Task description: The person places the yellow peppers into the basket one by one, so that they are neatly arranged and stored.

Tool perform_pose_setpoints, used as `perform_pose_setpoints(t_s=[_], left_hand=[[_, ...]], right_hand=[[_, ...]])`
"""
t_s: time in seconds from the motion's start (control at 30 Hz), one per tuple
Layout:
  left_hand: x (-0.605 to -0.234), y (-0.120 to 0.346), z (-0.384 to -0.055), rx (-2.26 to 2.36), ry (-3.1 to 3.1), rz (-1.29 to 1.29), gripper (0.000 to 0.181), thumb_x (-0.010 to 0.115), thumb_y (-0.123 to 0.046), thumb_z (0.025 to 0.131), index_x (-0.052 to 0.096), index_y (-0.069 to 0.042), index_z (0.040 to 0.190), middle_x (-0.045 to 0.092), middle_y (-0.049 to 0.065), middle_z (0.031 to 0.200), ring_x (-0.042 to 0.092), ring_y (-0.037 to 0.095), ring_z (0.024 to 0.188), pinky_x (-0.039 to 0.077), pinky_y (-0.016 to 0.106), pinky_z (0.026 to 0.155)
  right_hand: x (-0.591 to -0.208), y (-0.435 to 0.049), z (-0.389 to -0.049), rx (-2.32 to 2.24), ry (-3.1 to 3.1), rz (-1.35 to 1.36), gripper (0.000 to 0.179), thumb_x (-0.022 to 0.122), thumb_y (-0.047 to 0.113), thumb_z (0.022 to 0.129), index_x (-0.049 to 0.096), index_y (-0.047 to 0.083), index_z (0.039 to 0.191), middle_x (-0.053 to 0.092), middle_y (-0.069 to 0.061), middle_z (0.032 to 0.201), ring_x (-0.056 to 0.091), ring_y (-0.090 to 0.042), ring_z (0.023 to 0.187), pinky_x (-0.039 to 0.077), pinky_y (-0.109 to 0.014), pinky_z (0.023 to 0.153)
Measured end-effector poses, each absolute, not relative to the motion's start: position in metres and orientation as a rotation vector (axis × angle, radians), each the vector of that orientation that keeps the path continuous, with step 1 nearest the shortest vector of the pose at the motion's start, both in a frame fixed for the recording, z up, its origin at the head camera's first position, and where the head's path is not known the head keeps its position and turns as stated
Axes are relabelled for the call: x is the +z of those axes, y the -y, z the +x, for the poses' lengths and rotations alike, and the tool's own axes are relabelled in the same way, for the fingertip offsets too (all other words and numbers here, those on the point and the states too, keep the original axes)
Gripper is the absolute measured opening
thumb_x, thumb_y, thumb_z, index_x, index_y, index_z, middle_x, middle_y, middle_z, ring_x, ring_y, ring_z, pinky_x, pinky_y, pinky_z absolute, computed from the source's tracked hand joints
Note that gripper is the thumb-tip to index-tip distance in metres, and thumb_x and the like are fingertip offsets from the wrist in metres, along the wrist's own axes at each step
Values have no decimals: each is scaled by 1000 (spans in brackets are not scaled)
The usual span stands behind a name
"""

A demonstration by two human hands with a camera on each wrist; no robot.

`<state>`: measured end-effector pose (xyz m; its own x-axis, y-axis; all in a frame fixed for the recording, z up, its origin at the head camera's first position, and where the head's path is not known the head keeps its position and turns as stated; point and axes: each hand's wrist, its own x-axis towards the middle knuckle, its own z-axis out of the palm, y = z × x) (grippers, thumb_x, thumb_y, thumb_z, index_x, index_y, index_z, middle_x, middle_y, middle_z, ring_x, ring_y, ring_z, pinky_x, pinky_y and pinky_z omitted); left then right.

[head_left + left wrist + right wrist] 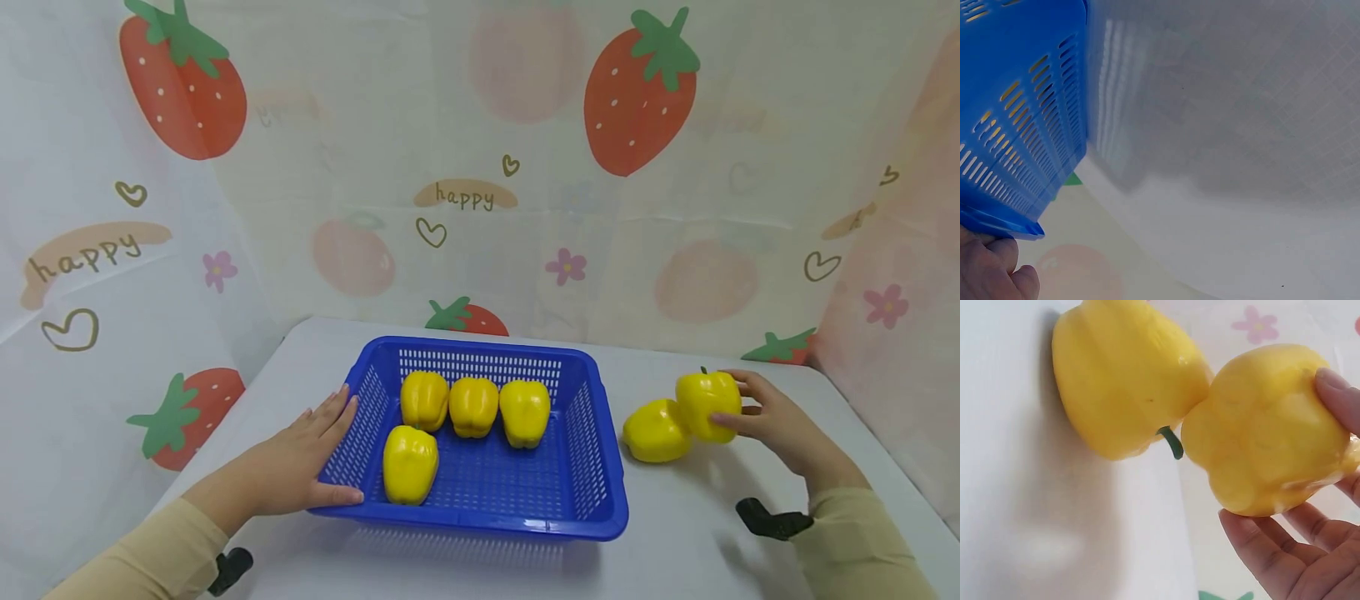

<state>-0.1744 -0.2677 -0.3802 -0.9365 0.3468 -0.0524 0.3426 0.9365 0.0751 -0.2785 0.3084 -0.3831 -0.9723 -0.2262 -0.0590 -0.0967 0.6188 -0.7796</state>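
Observation:
A blue plastic basket (517, 525) stands on the table with several yellow bell peppers inside: three in a back row and one pepper (410, 465) at the front left. My left hand (300, 458) rests on the basket's left rim, fingers extended and thumb lying over the front corner. In the left wrist view, part of the left hand (994, 269) shows against the rim. To the basket's right, my right hand (776, 421) grips a yellow bell pepper (707, 404) between thumb and fingers. Another yellow bell pepper (656, 432) lies on the table right beside the held one.
The white table (667, 533) reaches back to a cloth backdrop (525, 150) printed with strawberries, hearts and flowers. Cloth also encloses the left and right sides. Black straps (774, 521) show at the wrists.

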Motion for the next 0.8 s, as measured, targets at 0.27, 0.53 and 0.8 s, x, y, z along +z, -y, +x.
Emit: perform_pose_setpoints(t_s=[0.27,0.53,0.8], left_hand=[[-381,267,-175,91,-3026,537,109,44,-76,63,6,-10,140,-2,9,145,8,26,131,15,48,101],[-379,267,-175,104,-3021,528,108,45,-75,63,6,-10,140,-2,9,145,8,26,131,15,48,101],[-377,265,-173,109,-3024,529,108,45,-75,63,6,-9,140,-1,10,145,8,27,131,16,48,101]], right_hand=[[-369,-300,-278,-1265,-2723,-364,75,61,37,79,19,14,137,26,-26,130,46,-40,102,41,-52,80],[-356,-286,-275,-1330,-2686,-491,73,62,31,79,18,22,137,27,-24,128,46,-40,103,43,-50,80],[-349,-268,-272,-1336,-2661,-599,68,63,26,80,23,24,136,31,-19,123,48,-37,101,44,-49,79]])
